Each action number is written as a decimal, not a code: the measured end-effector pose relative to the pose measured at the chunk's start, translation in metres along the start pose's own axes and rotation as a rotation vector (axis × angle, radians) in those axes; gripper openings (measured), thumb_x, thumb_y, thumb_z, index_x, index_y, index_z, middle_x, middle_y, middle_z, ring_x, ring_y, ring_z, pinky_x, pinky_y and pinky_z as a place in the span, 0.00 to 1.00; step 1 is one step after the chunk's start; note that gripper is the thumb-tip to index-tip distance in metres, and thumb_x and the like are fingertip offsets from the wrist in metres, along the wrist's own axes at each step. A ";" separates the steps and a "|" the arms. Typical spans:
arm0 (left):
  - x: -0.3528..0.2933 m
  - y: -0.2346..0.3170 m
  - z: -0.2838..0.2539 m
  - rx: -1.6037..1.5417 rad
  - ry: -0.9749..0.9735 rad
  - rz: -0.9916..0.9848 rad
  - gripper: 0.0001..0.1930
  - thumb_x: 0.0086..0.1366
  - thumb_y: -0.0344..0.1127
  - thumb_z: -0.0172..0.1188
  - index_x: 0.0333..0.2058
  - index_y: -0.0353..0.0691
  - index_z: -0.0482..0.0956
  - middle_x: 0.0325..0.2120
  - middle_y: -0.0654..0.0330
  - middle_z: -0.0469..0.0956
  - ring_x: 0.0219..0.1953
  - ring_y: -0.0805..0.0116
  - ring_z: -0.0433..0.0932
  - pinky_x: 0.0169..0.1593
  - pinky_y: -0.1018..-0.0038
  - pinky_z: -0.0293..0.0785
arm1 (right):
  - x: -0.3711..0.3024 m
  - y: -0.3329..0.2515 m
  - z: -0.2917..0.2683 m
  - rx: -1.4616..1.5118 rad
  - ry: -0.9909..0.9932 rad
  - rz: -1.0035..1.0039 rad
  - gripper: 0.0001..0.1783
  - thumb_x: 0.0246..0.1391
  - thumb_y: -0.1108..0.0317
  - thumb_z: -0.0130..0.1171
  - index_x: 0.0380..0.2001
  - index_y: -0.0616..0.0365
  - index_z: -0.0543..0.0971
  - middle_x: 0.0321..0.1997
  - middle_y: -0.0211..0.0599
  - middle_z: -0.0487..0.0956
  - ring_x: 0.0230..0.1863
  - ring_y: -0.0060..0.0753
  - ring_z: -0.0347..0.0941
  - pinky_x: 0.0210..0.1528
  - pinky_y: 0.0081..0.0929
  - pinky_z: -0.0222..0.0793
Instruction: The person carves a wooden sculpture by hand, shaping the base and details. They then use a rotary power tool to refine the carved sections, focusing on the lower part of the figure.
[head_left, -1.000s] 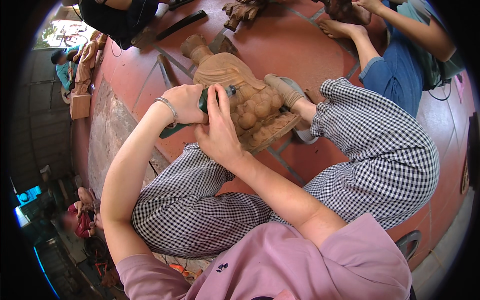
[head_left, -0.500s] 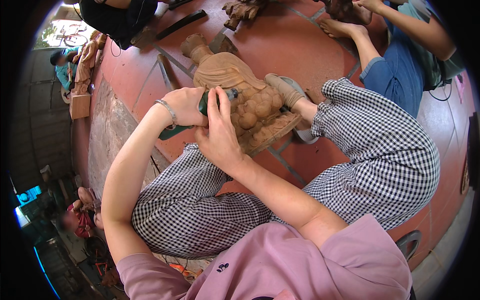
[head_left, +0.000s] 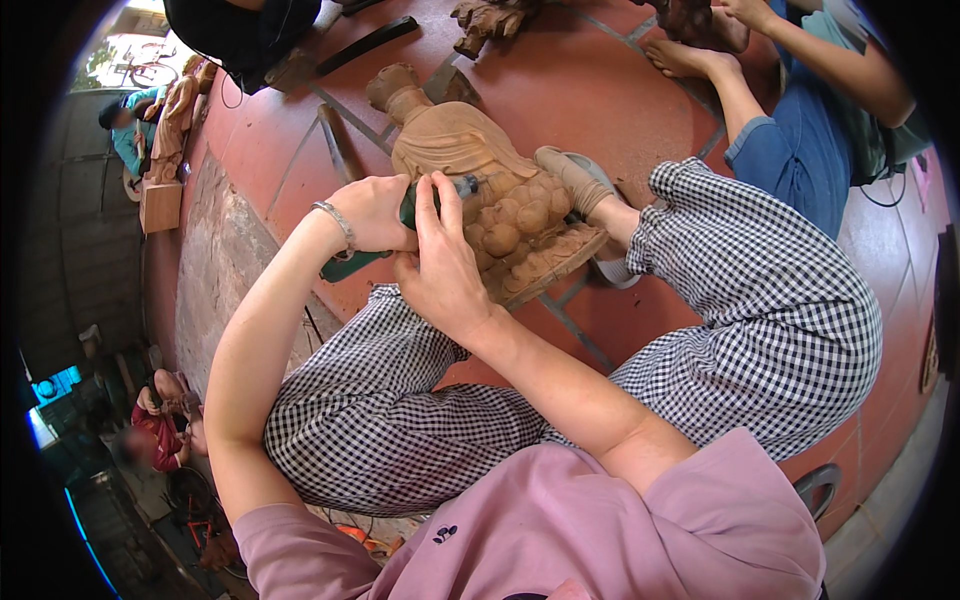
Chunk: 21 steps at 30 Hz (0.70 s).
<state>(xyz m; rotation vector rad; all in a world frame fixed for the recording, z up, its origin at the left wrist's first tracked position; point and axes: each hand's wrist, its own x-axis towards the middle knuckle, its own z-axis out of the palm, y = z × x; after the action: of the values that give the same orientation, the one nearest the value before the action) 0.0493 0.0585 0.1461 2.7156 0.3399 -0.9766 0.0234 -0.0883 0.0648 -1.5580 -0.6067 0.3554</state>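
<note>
A brown wooden carving (head_left: 460, 135) of a robed figure lies on the floor tiles, its base with a cluster of round knobs toward me. My left hand (head_left: 372, 215), with a bracelet at the wrist, is wrapped round a green handheld power tool (head_left: 355, 266). From the other side, my right hand (head_left: 447, 262) grips the tool's front end, two fingers laid along it. The dark nose of the tool points at the knobs on the carving. Whether its tip touches the wood is too small to tell. My hands hide most of the tool's body.
My sandalled foot (head_left: 580, 185) is against the carving's right side. Past the carving lie a wooden mallet-like stick (head_left: 338, 143), a dark bar (head_left: 367, 46) and a gnarled wood piece (head_left: 487, 25). Another person's bare foot (head_left: 690, 57) is at the upper right. Other people sit at the left.
The view has shifted very slightly. Both hands keep their grip on the power tool, at nearly the same place on the carving. A person at the lower left has moved a little.
</note>
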 end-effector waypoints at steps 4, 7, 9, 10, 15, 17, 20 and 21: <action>-0.001 -0.010 0.002 -0.061 -0.009 0.001 0.27 0.46 0.46 0.69 0.37 0.26 0.78 0.33 0.40 0.83 0.40 0.48 0.85 0.45 0.62 0.80 | 0.008 0.001 -0.005 -0.016 -0.086 -0.020 0.43 0.47 0.81 0.55 0.67 0.81 0.53 0.73 0.70 0.48 0.63 0.70 0.68 0.61 0.45 0.71; -0.001 -0.011 0.004 -0.094 0.000 0.008 0.26 0.46 0.46 0.69 0.37 0.27 0.78 0.33 0.40 0.83 0.39 0.49 0.85 0.44 0.63 0.80 | 0.011 0.004 -0.004 -0.033 -0.100 -0.045 0.43 0.47 0.80 0.56 0.67 0.81 0.54 0.73 0.71 0.49 0.61 0.71 0.69 0.61 0.44 0.71; -0.002 -0.012 0.006 -0.102 0.005 0.018 0.26 0.46 0.45 0.69 0.37 0.28 0.78 0.34 0.40 0.83 0.39 0.49 0.85 0.44 0.63 0.80 | 0.008 0.001 -0.005 -0.054 -0.097 -0.008 0.42 0.48 0.80 0.56 0.67 0.82 0.54 0.73 0.70 0.49 0.60 0.71 0.70 0.60 0.44 0.72; -0.001 -0.012 0.008 -0.101 0.006 0.024 0.26 0.46 0.45 0.70 0.37 0.28 0.78 0.34 0.40 0.83 0.39 0.49 0.85 0.44 0.63 0.80 | 0.006 -0.002 -0.006 -0.064 -0.097 0.011 0.42 0.48 0.80 0.56 0.67 0.82 0.54 0.73 0.70 0.49 0.60 0.71 0.70 0.60 0.44 0.72; -0.003 -0.009 0.007 -0.117 -0.027 0.040 0.27 0.47 0.45 0.70 0.39 0.28 0.78 0.35 0.40 0.83 0.40 0.48 0.85 0.45 0.63 0.80 | 0.000 -0.005 -0.003 -0.057 -0.071 0.026 0.41 0.49 0.79 0.55 0.66 0.82 0.54 0.72 0.70 0.51 0.59 0.73 0.70 0.59 0.47 0.72; -0.004 -0.013 0.007 -0.110 -0.001 0.046 0.27 0.47 0.44 0.70 0.40 0.28 0.78 0.35 0.40 0.83 0.40 0.48 0.85 0.45 0.63 0.80 | 0.001 -0.002 -0.001 -0.068 -0.081 0.000 0.41 0.50 0.79 0.55 0.66 0.82 0.54 0.72 0.71 0.51 0.58 0.74 0.70 0.59 0.47 0.72; -0.002 -0.023 0.013 -0.163 0.024 0.020 0.28 0.47 0.44 0.70 0.41 0.28 0.77 0.36 0.41 0.83 0.40 0.49 0.85 0.46 0.63 0.80 | 0.007 0.002 -0.001 -0.073 -0.110 -0.030 0.41 0.50 0.79 0.55 0.66 0.83 0.54 0.71 0.72 0.52 0.59 0.75 0.70 0.60 0.48 0.72; -0.002 -0.024 0.014 -0.165 0.021 0.018 0.28 0.47 0.44 0.70 0.42 0.28 0.77 0.36 0.41 0.83 0.41 0.50 0.85 0.46 0.64 0.80 | 0.008 0.001 -0.001 -0.062 -0.123 -0.025 0.41 0.50 0.79 0.55 0.66 0.83 0.55 0.71 0.72 0.52 0.59 0.75 0.69 0.60 0.48 0.72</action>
<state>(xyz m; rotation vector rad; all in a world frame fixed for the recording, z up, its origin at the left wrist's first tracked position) 0.0324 0.0766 0.1342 2.5771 0.3816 -0.8756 0.0310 -0.0844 0.0653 -1.5945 -0.7383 0.4195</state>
